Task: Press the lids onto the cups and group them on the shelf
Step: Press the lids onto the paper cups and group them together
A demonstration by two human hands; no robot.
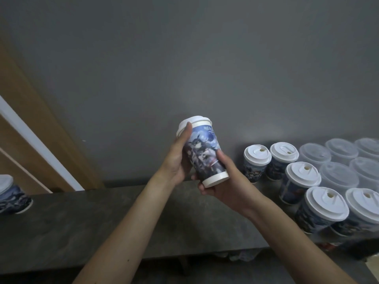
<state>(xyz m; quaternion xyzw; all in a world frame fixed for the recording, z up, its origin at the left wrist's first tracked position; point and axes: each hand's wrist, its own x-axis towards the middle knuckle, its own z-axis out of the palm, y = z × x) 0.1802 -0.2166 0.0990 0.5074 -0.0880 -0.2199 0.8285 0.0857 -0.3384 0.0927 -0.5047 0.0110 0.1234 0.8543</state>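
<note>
Leaning with its top away from the cluster of lidded cups (303, 174), a printed cup (205, 156) is held in both hands above the shelf (102, 218), up and to the left of that cluster. The left hand (178, 158) is wrapped round the upper wall, one digit stretched up to the rim of the white lid (193, 124). The right hand (223, 181) is curled under the base, thumb laid on the print.

The lid looks seated on the near side; the far side cannot be judged. For a sound seal, pressure is best worked round the whole rim while the base is braced. The wall should not be squeezed, as paper is likely to buckle. Once seated all round, the cup would best be set upright just left of the cluster, close against its neighbours.

Behind the cluster, clear lidded tubs (338, 177) are ranged along the wall. Far left of the cluster, one more printed cup (12, 197) is seen apart.
</note>
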